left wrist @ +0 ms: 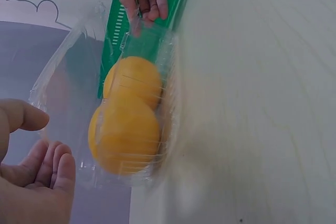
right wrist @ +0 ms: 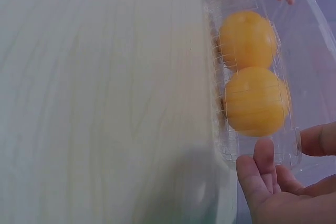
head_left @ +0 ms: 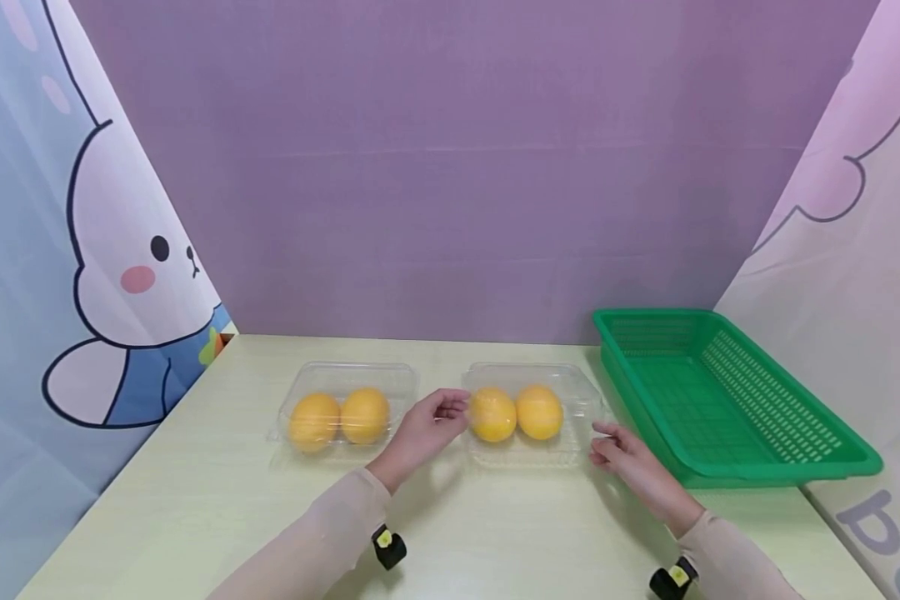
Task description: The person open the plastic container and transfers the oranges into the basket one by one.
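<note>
A clear plastic clamshell box (head_left: pixel 525 454) with two orange, round fruits (head_left: pixel 492 414) stands on the table in the head view. Its lid (left wrist: pixel 68 77) is raised in the left wrist view. My left hand (head_left: pixel 438 417) is at the box's left side; thumb and fingers are apart, close to the lid edge. At the right end is my right hand (head_left: pixel 630 467), its fingertips (right wrist: pixel 262 153) against or just in front of the end wall and the thumb near the corner. Whether they press the plastic cannot be told. A second clear box (head_left: pixel 356 372) with two such fruits sits to the left.
A green plastic basket (head_left: pixel 720 400) with perforated sides stands at the right of the pale table (head_left: pixel 195 500). Behind the table hangs a purple cloth (head_left: pixel 457 192); printed curtains flank both sides.
</note>
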Tool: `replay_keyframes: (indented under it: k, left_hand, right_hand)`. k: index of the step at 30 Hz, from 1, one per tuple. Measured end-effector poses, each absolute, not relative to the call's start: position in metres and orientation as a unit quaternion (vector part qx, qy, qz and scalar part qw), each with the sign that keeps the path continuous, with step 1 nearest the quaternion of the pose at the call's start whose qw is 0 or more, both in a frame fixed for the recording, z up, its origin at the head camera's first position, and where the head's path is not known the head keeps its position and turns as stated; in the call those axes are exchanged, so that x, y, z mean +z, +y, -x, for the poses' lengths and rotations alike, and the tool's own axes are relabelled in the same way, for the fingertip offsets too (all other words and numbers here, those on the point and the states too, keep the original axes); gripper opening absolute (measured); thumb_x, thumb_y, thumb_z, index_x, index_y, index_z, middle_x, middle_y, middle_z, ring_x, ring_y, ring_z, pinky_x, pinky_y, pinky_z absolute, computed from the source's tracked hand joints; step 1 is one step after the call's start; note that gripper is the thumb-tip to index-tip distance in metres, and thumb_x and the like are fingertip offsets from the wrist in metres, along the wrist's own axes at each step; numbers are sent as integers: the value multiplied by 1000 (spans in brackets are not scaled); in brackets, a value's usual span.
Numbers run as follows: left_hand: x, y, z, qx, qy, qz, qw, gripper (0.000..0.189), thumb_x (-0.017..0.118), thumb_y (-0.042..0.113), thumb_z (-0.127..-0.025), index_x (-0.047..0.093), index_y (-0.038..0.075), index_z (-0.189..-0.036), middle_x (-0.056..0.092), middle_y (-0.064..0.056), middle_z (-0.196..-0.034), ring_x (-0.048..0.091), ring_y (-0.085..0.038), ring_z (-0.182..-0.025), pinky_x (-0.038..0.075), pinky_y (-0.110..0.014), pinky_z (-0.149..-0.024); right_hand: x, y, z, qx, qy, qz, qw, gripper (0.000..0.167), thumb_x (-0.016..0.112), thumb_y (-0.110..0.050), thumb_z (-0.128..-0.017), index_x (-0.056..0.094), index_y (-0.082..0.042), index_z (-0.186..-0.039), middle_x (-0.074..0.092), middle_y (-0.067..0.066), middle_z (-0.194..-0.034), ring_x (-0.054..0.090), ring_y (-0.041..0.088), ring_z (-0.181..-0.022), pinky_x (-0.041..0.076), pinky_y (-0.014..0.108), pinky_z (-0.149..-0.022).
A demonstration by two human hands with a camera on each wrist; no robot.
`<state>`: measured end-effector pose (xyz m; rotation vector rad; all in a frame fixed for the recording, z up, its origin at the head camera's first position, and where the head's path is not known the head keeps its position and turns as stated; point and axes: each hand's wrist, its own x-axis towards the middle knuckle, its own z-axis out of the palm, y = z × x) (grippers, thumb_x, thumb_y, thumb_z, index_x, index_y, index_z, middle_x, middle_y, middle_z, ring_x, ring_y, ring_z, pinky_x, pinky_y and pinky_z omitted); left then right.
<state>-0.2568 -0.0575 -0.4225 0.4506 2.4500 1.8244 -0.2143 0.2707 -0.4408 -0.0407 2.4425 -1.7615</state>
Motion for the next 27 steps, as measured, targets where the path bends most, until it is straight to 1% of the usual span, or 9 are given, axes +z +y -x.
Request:
replay_keyframes:
  k: [4,10,14,21,27]
  left_hand:
    - [-416,-59,258,585,797,-146,25,35,68,16,-95,63,9,-130,64,-5,-115,59,-19,-105,51,-35,-93]
    - [-409,-60,262,570,806,-157,16,33,66,19,-98,63,10,-129,64,-1,-113,59,-19,-104,52,-36,-92]
    - [-405,-60,265,563,810,-163,12,32,66,22,-98,64,12,-129,64,0,-111,59,-18,-103,52,-35,-91]
    - [-396,-60,270,550,819,-161,-3,31,66,23,-98,66,13,-128,64,0,-110,59,-19,-103,52,-36,-92]
    - [-392,-59,278,542,826,-154,-11,33,65,27,-98,66,14,-129,59,-3,-116,58,-20,-105,52,-37,-92]
  right_hand:
    - [-441,271,215,-584,809,7,69,54,48,-16,-106,29,13,-148,47,30,-133,55,34,-116,50,32,-96]
    - [-441,271,214,-580,811,8,72,54,48,-16,-106,28,12,-148,48,29,-130,55,36,-118,50,37,-99]
    - [-441,271,214,-581,811,6,73,54,48,-16,-106,28,12,-148,47,30,-132,54,37,-119,50,36,-99]
    - [-441,272,214,-583,809,9,70,54,49,-16,-106,29,13,-147,48,30,-130,54,37,-118,49,34,-99]
    - [-441,272,215,-582,809,8,74,54,49,-16,-106,29,12,-147,47,29,-131,54,36,-118,49,36,-99]
